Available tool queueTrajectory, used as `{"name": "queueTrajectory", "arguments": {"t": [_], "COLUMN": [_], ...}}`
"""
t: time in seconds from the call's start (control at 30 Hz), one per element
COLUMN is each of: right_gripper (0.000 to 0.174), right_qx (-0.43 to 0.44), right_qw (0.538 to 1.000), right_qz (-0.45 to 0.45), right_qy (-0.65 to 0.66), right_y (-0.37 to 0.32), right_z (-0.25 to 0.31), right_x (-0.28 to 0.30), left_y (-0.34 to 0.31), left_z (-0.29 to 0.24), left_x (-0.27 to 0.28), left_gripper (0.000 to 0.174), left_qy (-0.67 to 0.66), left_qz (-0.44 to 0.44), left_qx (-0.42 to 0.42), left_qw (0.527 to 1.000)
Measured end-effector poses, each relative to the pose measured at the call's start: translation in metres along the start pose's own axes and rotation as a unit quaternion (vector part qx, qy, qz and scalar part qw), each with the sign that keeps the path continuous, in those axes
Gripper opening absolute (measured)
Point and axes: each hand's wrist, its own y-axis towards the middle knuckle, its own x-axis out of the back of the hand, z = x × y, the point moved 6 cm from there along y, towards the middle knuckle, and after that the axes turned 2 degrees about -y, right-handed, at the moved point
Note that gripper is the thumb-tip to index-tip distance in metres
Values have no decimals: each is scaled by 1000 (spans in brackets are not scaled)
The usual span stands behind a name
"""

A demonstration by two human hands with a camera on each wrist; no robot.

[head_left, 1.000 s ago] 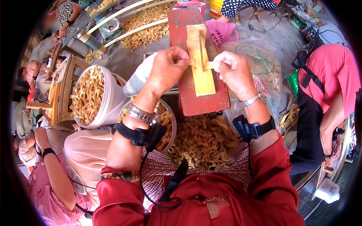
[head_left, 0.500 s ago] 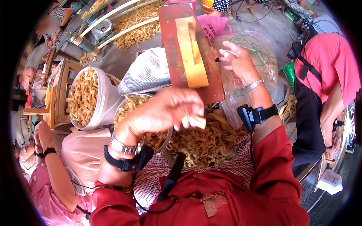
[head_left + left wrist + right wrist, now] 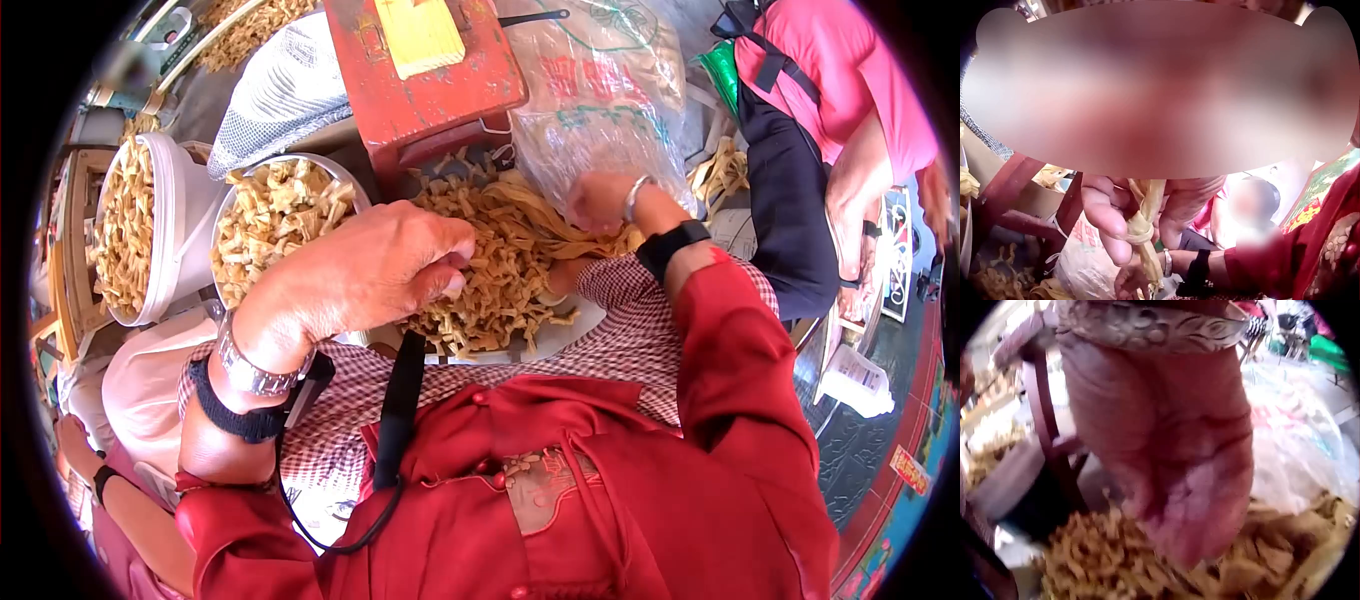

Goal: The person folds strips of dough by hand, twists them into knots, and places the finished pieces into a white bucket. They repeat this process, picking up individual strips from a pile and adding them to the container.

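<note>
My left hand (image 3: 370, 265) is over the near-left side of a heap of tan knotted strips (image 3: 480, 300). In the left wrist view its thumb and fingers pinch one knotted strip (image 3: 1141, 231), whose tail hangs downward. My right hand (image 3: 603, 200) is low at the far right of the heap, beside long flat loose strips (image 3: 530, 205). The right wrist view shows its fingers (image 3: 1194, 531) pointing down over the heap, with nothing visible in them; the fingertips are partly hidden. Beyond the heap, a yellow wooden board (image 3: 420, 40) lies on a red stool (image 3: 440, 110).
Left of the heap stand a bowl of knotted strips (image 3: 285, 215) and a white bucket (image 3: 180, 230) filled with more. A clear plastic bag (image 3: 600, 100) lies right of the stool. A person in black trousers (image 3: 790, 220) sits at the right.
Both hands have left the yellow board, where they were pulling a strip's ends. The left came back toward me with the knotted strip; the right moved down to the heap. The head view tilted downward.
</note>
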Motion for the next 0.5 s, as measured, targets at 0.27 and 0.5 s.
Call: {"name": "queueTrajectory", "arguments": {"t": [0.27, 0.5], "right_gripper": [25, 21], "right_qx": [-121, -133], "right_qw": [946, 920], "right_qz": [-118, -175], "right_qy": [-276, -324], "right_y": [-4, 10], "right_z": [-16, -24], "right_x": [-14, -23], "left_y": [8, 12], "left_z": [11, 14], "left_x": [-15, -19], "left_gripper": [25, 41], "left_qy": [31, 101], "left_qz": [11, 43], "left_qx": [8, 64], "left_qw": [999, 992]}}
